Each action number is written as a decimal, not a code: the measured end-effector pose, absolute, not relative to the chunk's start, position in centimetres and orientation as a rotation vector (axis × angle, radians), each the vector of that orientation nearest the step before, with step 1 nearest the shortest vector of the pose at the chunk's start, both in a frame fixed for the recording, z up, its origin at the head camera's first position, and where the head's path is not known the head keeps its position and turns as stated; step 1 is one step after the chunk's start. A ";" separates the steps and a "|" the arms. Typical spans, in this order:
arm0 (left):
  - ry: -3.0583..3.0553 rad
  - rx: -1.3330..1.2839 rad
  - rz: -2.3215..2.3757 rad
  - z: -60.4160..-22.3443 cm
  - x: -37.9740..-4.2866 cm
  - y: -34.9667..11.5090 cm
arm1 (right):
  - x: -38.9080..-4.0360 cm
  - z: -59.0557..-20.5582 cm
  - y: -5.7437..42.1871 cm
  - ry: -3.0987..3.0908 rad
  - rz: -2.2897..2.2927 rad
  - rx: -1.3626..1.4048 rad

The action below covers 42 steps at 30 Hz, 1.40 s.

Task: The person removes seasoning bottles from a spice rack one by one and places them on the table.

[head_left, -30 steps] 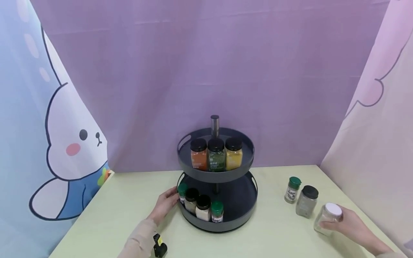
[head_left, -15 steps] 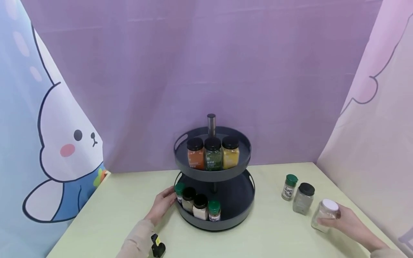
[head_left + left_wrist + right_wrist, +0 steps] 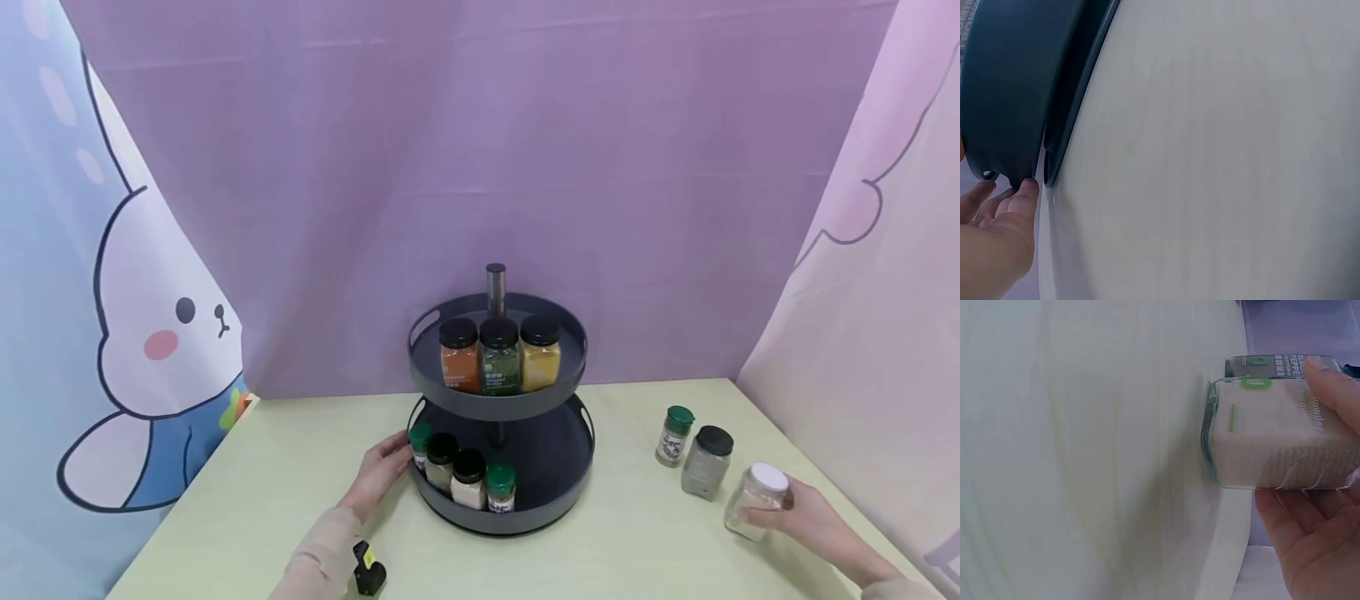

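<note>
At the right, my right hand holds a square clear spice jar with a white cap. In the right wrist view that jar holds pale powder, with the thumb above and fingers below it. My left hand holds the left rim of the lower tray of a dark two-tier rack. The left wrist view has its fingers at the cutout in the tray wall. Several small jars stand on that tray, among them a green-capped one and a black-capped one.
Three black-capped jars, orange, green and yellow, stand on the upper tray. A green-capped shaker and a grey jar stand left of the right hand. A small black object lies near the left sleeve.
The head view has shifted slightly. Both hands keep their places, the right on the white-capped jar and the left at the tray rim.
</note>
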<state>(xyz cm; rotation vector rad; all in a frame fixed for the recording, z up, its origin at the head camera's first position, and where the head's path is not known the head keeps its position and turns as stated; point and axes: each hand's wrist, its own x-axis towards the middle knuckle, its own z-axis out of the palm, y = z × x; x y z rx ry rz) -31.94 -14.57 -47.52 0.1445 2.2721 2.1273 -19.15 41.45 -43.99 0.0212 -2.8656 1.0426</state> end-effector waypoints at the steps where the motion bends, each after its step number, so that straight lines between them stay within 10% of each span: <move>1: 2.269 0.137 2.127 -47.5 -32.0 -14.5 | -19.1 -44.0 41.5 -2.866 1.045 0.018; 26: 2.308 0.104 2.132 -47.8 -32.1 -14.4 | -19.0 -38.7 40.9 -2.542 1.059 0.144; 42: 2.288 0.094 2.150 -47.8 -32.0 -14.3 | -20.3 -35.5 31.2 -2.505 1.158 0.468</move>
